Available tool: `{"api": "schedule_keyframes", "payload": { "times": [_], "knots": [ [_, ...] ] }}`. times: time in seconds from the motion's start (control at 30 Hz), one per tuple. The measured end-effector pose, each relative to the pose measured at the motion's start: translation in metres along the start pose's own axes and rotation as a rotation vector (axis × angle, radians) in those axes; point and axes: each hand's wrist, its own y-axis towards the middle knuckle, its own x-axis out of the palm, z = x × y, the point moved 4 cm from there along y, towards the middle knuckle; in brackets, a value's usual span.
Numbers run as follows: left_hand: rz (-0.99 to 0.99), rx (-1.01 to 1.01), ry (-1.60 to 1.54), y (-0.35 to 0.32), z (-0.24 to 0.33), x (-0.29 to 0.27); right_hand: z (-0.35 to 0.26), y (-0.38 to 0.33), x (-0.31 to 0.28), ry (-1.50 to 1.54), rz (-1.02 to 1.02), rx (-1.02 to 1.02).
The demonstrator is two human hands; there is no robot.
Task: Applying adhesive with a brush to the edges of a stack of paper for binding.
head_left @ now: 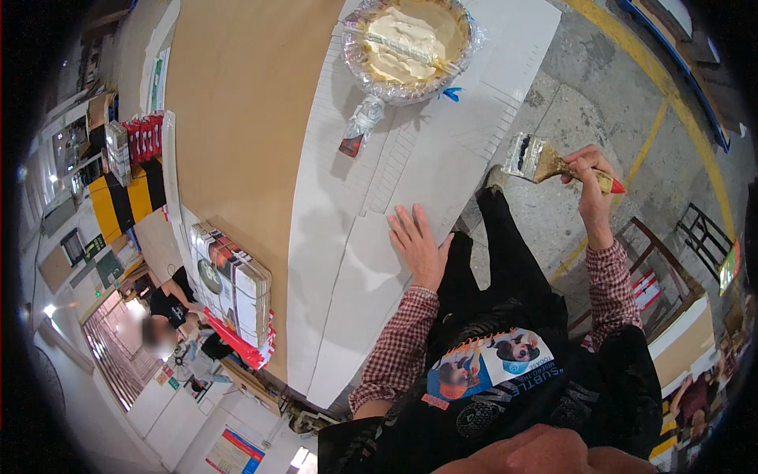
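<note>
My right hand [592, 183] is closed around the handle of a wide, flat paintbrush [541, 159], held off the board's right edge with the floor behind it. Pale residue coats the brush's metal band, and its red handle tip points right. My left hand [420, 249] lies flat on white cardboard sheeting [379, 276], fingers spread, holding nothing. Beyond it stands a plastic-lined bowl [353, 63] of cream-coloured paste [407, 35], with a wrapped stick laid across the top. A plastic-wrapped handle with a dark red end [355, 138] juts from the bowl's near side.
Left of the cardboard stretches a large brown board [237, 118]. A strapped stack of printed sheets [233, 280] sits at its left edge, and red packs [144, 136] are farther off. A wooden frame [663, 253] stands at right. Another person [170, 304] is at far left.
</note>
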Motion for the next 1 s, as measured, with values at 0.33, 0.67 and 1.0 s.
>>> {"api": "schedule_keyframes", "payload": {
  "times": [0.33, 0.67, 1.0],
  "knots": [
    [-0.017, 0.236, -0.261, -0.002, -0.033, -0.018, 0.006, 0.006, 0.016, -0.056, -0.034, -0.073],
    [-0.07, 0.268, -0.315, 0.006, -0.045, -0.029, 0.006, -0.007, 0.029, 0.007, -0.062, -0.105],
    [-0.048, 0.285, -0.333, 0.008, -0.045, -0.031, 0.009, -0.032, 0.044, -0.028, -0.128, -0.061]
  ]
}}
